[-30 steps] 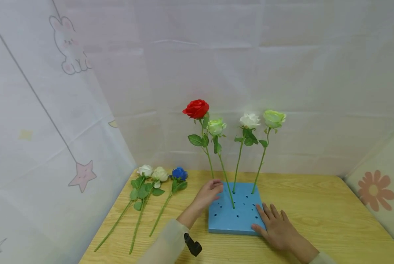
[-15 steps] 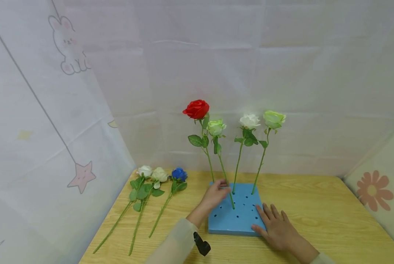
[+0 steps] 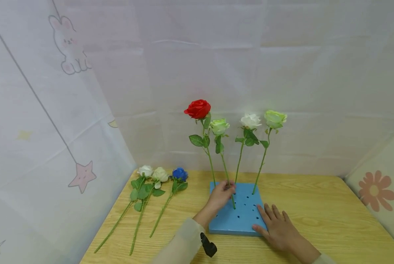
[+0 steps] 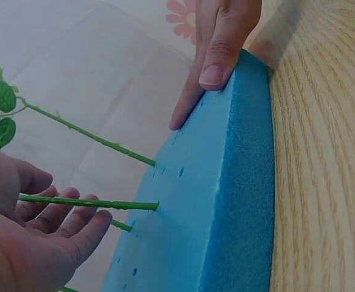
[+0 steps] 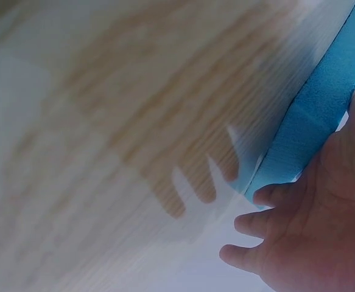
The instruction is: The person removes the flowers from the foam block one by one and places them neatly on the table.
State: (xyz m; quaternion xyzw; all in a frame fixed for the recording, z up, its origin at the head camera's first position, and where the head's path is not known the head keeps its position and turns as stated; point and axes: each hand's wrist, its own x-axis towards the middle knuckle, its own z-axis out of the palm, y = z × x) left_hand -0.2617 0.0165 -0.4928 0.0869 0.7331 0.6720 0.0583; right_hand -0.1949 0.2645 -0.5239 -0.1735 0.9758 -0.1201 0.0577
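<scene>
Curling loosely round the stem of a green-tinged rose in a blue foam block, the left hand has a red rose and a white rose standing beyond it, a blue rose lying leftward. The right hand lies spread across the block's edge, tabletop stretching rightward.

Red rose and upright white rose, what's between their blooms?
In the head view, a green rose, its bloom lower in the picture than both.
</scene>
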